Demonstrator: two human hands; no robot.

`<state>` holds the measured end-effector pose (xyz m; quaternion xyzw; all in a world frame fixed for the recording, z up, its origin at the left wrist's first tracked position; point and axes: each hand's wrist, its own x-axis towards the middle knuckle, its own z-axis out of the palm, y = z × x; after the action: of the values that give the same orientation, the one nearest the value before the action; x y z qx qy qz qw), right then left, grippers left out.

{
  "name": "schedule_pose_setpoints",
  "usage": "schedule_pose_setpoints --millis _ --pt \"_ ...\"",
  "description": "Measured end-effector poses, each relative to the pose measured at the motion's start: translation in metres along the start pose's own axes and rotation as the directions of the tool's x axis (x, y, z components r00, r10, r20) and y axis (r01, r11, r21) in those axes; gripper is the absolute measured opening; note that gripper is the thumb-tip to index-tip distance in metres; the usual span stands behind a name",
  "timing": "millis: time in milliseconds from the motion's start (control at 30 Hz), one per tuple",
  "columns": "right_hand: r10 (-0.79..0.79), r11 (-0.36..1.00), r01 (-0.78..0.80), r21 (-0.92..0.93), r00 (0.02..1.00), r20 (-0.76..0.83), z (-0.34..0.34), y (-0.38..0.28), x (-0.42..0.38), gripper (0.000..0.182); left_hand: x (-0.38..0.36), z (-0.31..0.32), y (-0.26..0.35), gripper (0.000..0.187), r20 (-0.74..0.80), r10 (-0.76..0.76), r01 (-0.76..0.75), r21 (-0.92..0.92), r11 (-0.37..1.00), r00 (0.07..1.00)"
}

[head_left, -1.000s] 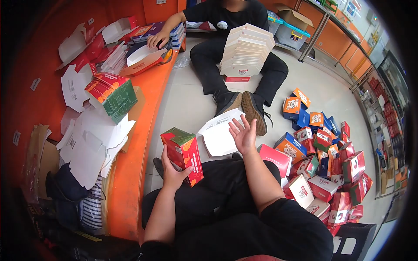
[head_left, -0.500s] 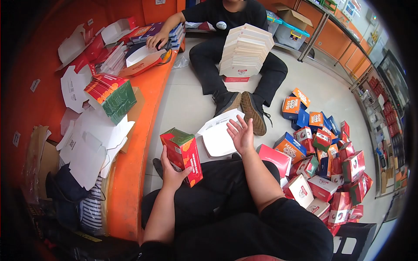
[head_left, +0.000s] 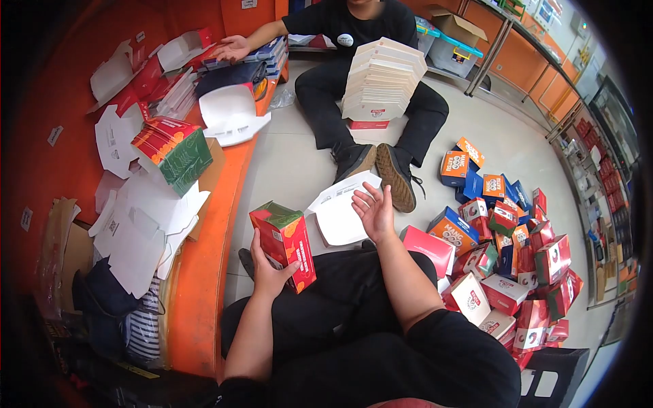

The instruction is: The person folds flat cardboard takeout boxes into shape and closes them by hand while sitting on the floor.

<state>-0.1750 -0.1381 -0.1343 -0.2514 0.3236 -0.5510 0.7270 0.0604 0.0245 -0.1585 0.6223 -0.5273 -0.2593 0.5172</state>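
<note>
bench (head_left: 204, 258): orange, runs down the person's left side; carries white flat blanks (head_left: 146, 214), a banded stack of printed flats (head_left: 175, 151) and one open white blank (head_left: 231, 115) further up.
floor pile (head_left: 510, 265): finished boxes heaped on the floor to the person's right, red, orange, blue and green mixed.
co-worker: sits opposite on the floor, a tall stack of nested white trays (head_left: 383, 78) between the knees; one hand (head_left: 231, 49) rests on the flats at the far end of the bench. Face not described.
red-green box (head_left: 284, 243): fully erected, held upright over the left thigh, just beside the bench edge.
left hand (head_left: 269, 272): wrapped around the box's lower back edge, thumb on the front face, fingers behind it.
right hand (head_left: 374, 212): empty, palm up, fingers spread loosely, above the white flat sheet (head_left: 340, 211) on the floor; not touching it as far as the view shows.
step (judgement): box looks finished, fold-up done, hand-off stage.
next move (judgement): calls for a free spot on the floor pile and a fresh blank within reach of the right hand.
hidden: box bottom and closing flap face away, so lock tabs can't be checked; left fingers behind box unseen.
hard to read: print on box too small; frame corners black from lens; pile's lower edge cut off by the knee.
</note>
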Motion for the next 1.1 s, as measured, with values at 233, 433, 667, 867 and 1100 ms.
schedule_pose_setpoints --millis 233,433,667,867,1100 --pt "0.003 1.0 -0.003 0.0 1.0 0.003 0.0 0.001 0.001 0.071 0.001 0.002 -0.003 0.112 -0.027 0.02 -0.022 -0.072 0.997 0.999" --pt "0.002 1.0 -0.002 0.01 1.0 0.01 -0.001 0.001 0.002 0.069 0.001 0.001 -0.002 0.11 -0.006 0.015 -0.016 -0.04 0.999 1.0" --pt "0.008 1.0 -0.008 0.017 1.0 0.011 0.0 0.001 0.001 0.067 0.001 0.002 -0.003 0.112 -0.019 -0.003 0.001 -0.089 0.996 1.0" --pt "0.007 1.0 -0.007 0.017 1.0 0.018 0.001 0.001 0.001 0.066 0.001 0.002 -0.004 0.112 -0.011 0.0 -0.001 -0.079 0.997 1.0" --pt "0.026 0.982 -0.008 -0.19 0.995 0.095 -0.001 0.007 0.003 0.063 -0.001 0.0 0.013 0.111 -0.018 0.028 -0.025 0.115 0.993 0.999"
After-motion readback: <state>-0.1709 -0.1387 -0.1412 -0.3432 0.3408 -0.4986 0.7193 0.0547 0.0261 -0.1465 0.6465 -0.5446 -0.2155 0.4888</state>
